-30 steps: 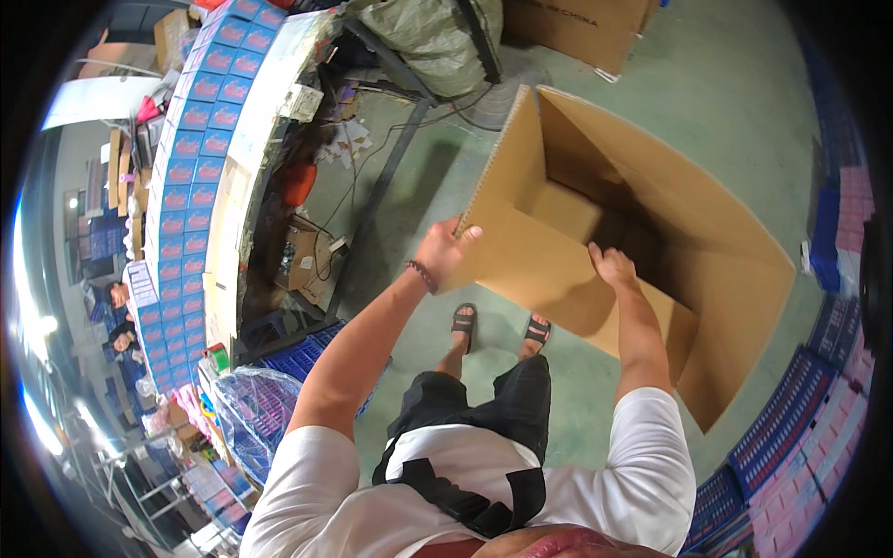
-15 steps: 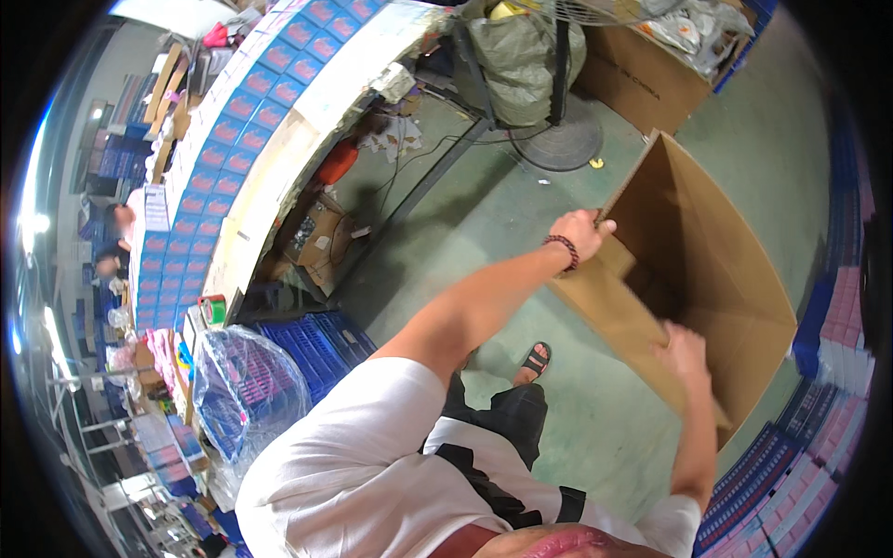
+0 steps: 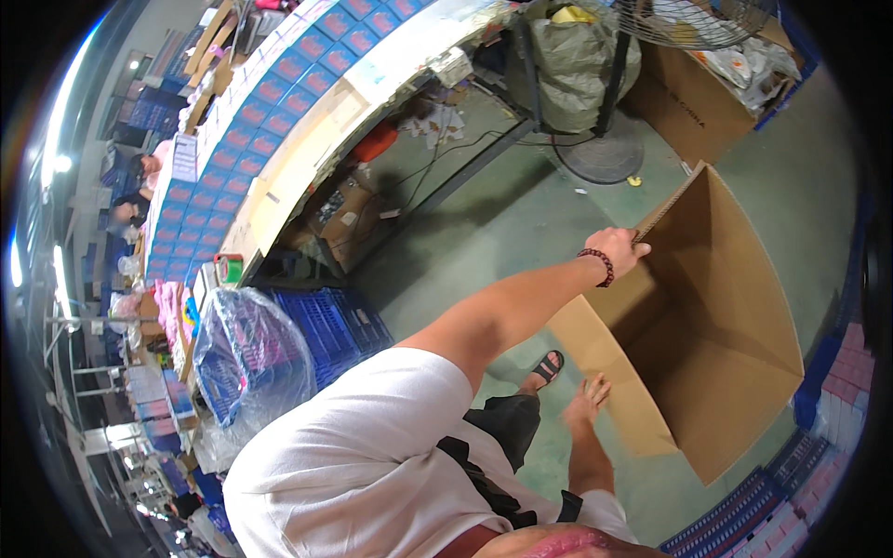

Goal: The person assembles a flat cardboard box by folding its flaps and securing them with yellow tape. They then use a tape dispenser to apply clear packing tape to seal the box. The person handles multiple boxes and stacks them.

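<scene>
Head view: we are seeing the left hand (image 3: 621, 249) stretching out at full arm's length and gripping the top edge of a flap on the big cardboard box (image 3: 735, 372), fingers curled over the rim. A dark bead bracelet (image 3: 600, 266) is sitting on that wrist. Right hand (image 3: 588, 400) is hanging lower, fingers loosely spread and holding nothing, just beside the box's near lower wall; we cannot tell if it is touching. Box is standing open on the green floor (image 3: 521, 214), its mouth facing us, below and to the right of the left hand. A sandalled foot (image 3: 547, 368) is showing just left of the right hand. Beyond the left hand a fan base (image 3: 605, 156) is standing, with a grey sack (image 3: 572, 65) behind it. Far left, a long table (image 3: 307, 158) is carrying rows of blue cartons (image 3: 270, 93).
</scene>
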The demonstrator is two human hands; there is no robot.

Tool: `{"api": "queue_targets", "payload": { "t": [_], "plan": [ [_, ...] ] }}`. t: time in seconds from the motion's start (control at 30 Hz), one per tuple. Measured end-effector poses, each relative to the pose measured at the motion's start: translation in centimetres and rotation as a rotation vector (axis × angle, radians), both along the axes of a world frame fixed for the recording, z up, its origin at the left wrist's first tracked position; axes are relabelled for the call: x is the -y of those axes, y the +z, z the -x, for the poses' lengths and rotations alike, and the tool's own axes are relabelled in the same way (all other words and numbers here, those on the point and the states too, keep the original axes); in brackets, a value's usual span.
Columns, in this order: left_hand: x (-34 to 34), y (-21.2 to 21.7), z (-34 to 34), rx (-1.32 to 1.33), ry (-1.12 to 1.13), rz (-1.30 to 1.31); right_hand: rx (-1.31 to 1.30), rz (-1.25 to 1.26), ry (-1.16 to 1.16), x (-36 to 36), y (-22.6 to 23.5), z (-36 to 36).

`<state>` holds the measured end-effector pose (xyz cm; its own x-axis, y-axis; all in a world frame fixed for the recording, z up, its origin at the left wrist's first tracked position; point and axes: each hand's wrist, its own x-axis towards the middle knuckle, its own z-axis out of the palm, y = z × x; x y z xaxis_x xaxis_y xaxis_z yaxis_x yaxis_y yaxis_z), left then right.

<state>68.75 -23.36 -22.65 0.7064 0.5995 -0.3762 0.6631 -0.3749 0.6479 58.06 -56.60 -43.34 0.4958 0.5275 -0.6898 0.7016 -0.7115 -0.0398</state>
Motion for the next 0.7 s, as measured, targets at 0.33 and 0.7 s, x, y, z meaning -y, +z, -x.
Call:
{"api": "queue_targets", "payload": {
  "t": [0.33, 0.7],
  "plan": [
    [1.0, 3.1, 16.6, 0.143, -0.075, 0.101, -0.056, -0.299, -0.008, 4.4, 4.0, 1.5],
    [-0.6, 30.2, 41.4, 1.0, -0.964, 0.395, -0.012, -0.963, -0.132, -10.9, 18.2, -0.3]
  ]
}}
